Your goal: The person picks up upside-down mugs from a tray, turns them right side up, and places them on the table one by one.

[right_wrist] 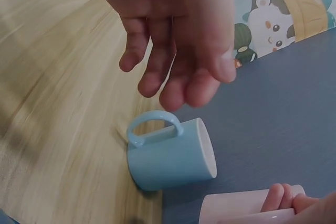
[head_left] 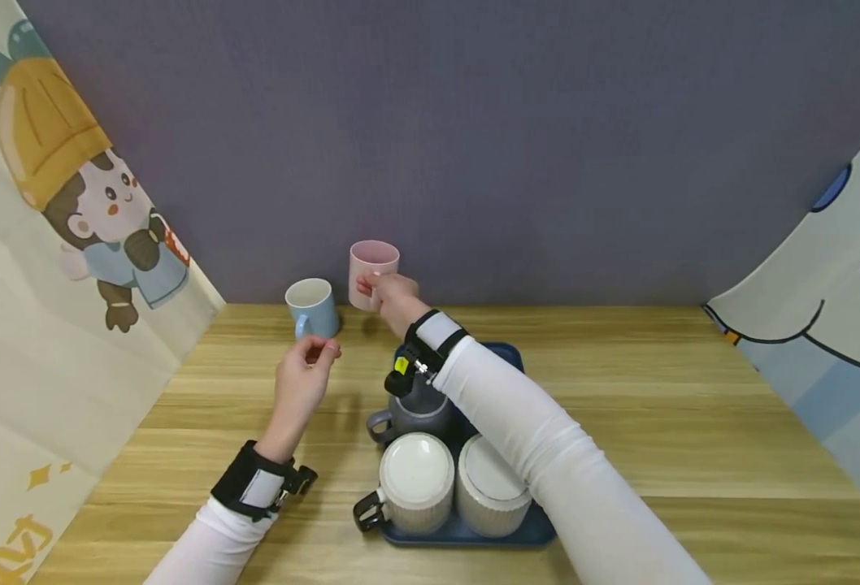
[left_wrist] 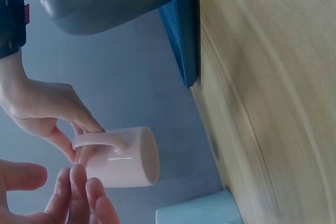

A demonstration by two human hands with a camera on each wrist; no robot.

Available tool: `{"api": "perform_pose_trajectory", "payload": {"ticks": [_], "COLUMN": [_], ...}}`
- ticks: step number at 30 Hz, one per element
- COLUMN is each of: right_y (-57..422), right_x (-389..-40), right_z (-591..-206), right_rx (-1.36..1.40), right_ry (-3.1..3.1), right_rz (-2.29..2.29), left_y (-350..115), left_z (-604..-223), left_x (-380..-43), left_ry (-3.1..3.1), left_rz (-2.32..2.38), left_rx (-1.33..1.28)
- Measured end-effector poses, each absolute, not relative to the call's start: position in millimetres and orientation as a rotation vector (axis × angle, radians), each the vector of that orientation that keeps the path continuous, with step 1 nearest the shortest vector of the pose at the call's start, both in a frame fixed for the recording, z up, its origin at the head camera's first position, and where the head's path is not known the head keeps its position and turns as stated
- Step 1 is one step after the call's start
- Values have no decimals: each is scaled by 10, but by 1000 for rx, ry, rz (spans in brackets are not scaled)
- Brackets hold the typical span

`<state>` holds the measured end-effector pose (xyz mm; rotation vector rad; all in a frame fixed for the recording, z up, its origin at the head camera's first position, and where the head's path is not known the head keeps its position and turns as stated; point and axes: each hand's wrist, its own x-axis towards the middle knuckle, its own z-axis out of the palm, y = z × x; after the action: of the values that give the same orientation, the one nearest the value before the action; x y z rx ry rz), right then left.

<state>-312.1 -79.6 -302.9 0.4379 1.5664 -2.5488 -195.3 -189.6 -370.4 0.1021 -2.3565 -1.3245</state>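
Note:
My right hand (head_left: 393, 296) grips the handle of a pink mug (head_left: 373, 253), which it holds upright a little above the table by the back wall. The light blue mug (head_left: 313, 309) stands upright on the wood to its left, its handle (right_wrist: 152, 121) towards me. Just in front of that mug, my left hand (head_left: 304, 378) hovers with fingers loosely bent and nothing in them. In the left wrist view a gap shows between its thumb (left_wrist: 23, 176) and its fingers (left_wrist: 77, 192).
On a dark blue tray (head_left: 466, 536) below my right forearm sit two upside-down ribbed cream mugs (head_left: 417, 479), one with a black handle, and a dark grey mug (head_left: 419, 410). My forearm hides part of the tray. A grey wall (head_left: 474, 146) bounds the table at the back.

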Motion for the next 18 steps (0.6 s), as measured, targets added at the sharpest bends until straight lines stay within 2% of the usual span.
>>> {"api": "perform_pose_trajectory", "payload": {"ticks": [7,18], "right_y": [-903,-929], "right_x": [-3244,-2960], "right_z": [-3271,-3216], "right_rx": [447,558], "right_ry": [1571,1573], "right_rz": [-2581,-2523], "left_y": [-1950,-2044], "left_z": [-3679,-3676], "left_x": [-1898,-1835], "left_ry": [-2352,-2364], "left_rz": [-1347,-1348], "left_rx": [70,53]}}
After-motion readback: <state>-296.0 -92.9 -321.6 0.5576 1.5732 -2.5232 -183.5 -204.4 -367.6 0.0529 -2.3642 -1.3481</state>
